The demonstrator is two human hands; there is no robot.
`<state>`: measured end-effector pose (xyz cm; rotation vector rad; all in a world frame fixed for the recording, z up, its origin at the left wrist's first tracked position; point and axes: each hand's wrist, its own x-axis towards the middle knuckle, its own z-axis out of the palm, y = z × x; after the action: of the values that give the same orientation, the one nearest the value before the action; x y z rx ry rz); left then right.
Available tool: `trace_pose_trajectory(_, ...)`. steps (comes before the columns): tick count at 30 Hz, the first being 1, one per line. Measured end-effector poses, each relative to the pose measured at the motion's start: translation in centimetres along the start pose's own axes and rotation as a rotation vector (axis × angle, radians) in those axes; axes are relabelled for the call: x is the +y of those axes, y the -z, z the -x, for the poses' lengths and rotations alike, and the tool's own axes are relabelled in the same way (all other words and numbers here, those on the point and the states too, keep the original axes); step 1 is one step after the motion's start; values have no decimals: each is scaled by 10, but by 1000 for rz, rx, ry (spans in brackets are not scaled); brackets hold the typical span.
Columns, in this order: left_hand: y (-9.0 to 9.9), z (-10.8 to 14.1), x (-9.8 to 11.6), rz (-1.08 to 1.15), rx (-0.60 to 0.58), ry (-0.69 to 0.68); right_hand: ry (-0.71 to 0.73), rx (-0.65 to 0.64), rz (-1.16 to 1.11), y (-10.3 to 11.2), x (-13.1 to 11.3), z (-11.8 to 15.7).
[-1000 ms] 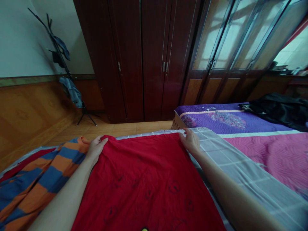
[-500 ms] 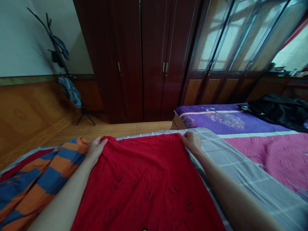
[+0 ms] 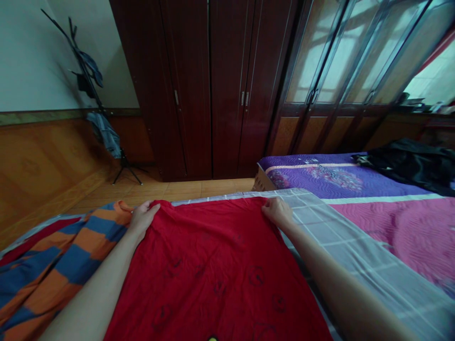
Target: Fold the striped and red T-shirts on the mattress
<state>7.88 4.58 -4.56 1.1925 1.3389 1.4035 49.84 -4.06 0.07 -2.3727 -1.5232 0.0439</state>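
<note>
A red garment [image 3: 213, 255] with dark swirl marks lies spread in front of me, its near end cut off by the bottom of the view. My left hand [image 3: 143, 219] pinches its far left corner. At the far right corner, my right hand [image 3: 279, 212] grips the cloth between thumb and fingers. Under the garment is a grey checked bedsheet [image 3: 341, 255]. Left of my left forearm lies an orange and blue checked garment [image 3: 76, 251], partly hidden by that arm.
Beyond the bed's far edge is a tiled floor [image 3: 192, 189] and a dark wooden wardrobe [image 3: 227, 94]. A coat rack [image 3: 95, 94] with clothes stands at the left. To the right are a purple and pink bedspread [image 3: 394, 213] and a black bag-like bundle [image 3: 408, 163].
My right hand has shifted slightly left along the far edge of the red garment, still gripping it. My left hand stays in place.
</note>
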Motion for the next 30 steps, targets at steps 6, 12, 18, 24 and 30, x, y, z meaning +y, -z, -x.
trace_pose_trajectory(6, 0, 1, 2, 7, -3, 7, -86, 57, -35, 13, 15, -12)
trace_pose_trajectory(12, -4, 5, 7, -57, -71, 28, -165, 26, -34, 15, 38, -18)
trace_pose_trajectory(18, 4, 2, 15, -292, -54, 28, -70, 14, -90, 5, 35, -17)
trace_pose_trajectory(24, 7, 1, 17, -368, 9, -18, 67, 17, -289, -5, 30, -26)
trace_pose_trajectory(30, 9, -5, 13, -316, 136, -19, 75, 125, -459, -20, 24, -27)
